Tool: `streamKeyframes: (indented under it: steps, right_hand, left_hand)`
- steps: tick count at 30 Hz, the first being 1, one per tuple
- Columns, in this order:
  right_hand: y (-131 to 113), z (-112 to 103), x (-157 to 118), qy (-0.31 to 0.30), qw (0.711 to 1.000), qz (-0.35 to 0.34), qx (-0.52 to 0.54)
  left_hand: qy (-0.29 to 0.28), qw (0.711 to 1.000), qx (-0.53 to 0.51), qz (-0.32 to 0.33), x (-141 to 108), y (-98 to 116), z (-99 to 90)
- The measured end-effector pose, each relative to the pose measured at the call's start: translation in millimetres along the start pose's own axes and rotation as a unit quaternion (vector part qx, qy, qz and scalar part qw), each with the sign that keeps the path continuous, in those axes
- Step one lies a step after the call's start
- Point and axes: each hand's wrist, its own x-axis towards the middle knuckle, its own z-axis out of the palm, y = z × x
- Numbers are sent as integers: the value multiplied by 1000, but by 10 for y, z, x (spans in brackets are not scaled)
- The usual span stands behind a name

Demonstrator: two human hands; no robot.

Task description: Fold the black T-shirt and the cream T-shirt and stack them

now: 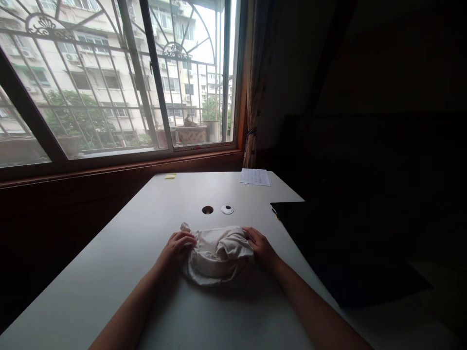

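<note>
A crumpled white cloth (213, 265), perhaps a garment, lies bunched in a loose heap on the white table (109, 272). On its left side, my left hand (178, 245) has its fingers bent over the fabric near a small twisted end that sticks up. My right hand (260, 247) grips the upper right edge of the heap, its thumb and part of its fingers hidden by folds. Both forearms reach in from the near edge of the view.
Beyond the cloth are a round hole (207, 210) in the tabletop and a white round cap (227, 209). Printed papers (256, 177) and a yellow note pad (170, 176) lie at the far edge. Dark fabric (328, 253) drapes over the right edge. A barred window (127, 82) stands behind.
</note>
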Motion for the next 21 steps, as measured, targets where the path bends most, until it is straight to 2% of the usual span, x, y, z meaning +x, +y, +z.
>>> streamKeyframes:
  steps: [21]
  right_hand:
    - [18,-9,9,-5,1000,-14,-11]
  left_hand:
    - [-3,999,-35,8,20,-31,29]
